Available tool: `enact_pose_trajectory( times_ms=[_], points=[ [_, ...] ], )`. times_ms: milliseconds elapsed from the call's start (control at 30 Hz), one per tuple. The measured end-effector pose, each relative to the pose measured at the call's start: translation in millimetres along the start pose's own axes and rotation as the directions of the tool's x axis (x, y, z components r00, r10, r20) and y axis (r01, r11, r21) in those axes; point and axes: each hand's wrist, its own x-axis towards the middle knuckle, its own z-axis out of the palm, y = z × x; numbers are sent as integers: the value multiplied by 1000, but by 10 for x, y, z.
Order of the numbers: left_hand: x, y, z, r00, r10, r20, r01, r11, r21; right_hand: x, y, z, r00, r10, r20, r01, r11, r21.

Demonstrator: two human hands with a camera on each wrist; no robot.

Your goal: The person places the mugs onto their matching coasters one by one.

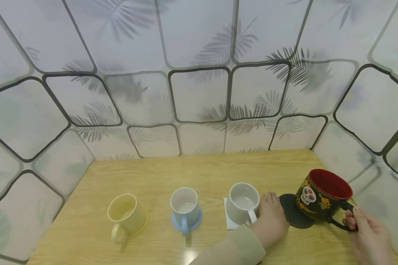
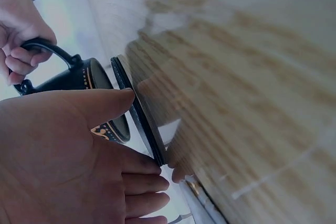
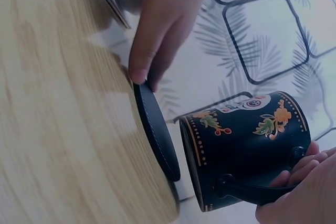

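Observation:
My right hand grips the handle of a black mug with a red inside, a skull and orange flowers. In the right wrist view the mug is tilted, its base raised above a round black coaster. The coaster lies on the table, partly under the mug in the head view. My left hand pinches its left edge, thumb and fingertips spread along the rim. Just left of that hand, a white mug stands on a square white coaster.
Farther left, a pale blue mug stands on a blue round coaster, and a yellow mug on a yellow coaster. A patterned cloth wall encloses the wooden table at the back and sides.

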Motion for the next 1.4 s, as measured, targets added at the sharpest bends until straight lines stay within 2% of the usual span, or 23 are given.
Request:
enact_pose_trajectory(
  times_ms=[233, 433, 533, 733, 1000, 1233, 1400],
  points=[
    [7, -1, 21, 1000, 5, -11, -5, 1000, -23, -62, 91, 77, 998, 16, 64, -22, 995, 101],
    [6, 10, 33, 1000, 10, -14, -11, 999, -43, -105, 177, 124, 995, -14, 102, -4, 985, 175],
    [5, 8, 30, 1000, 6, -16, -7, 999, -52, -117, 208, 150, 995, -18, 95, 2, 985, 170],
    [3, 0, 25, 1000, -2, -19, 2, 999, -48, -134, 267, 201, 990, -54, 132, 28, 982, 186],
    [9, 7, 21, 1000, -9, -4, 9, 1000, -24, -183, 314, 251, 992, -46, 117, 32, 993, 116],
    [15, 17, 23, 1000, -14, 6, 14, 1000, -13, -235, 382, 239, 979, -68, 192, 41, 989, 145],
    [13, 13, 26, 1000, -12, 4, 12, 1000, -23, -252, 403, 227, 976, -54, 213, 24, 990, 141]
  ],
)
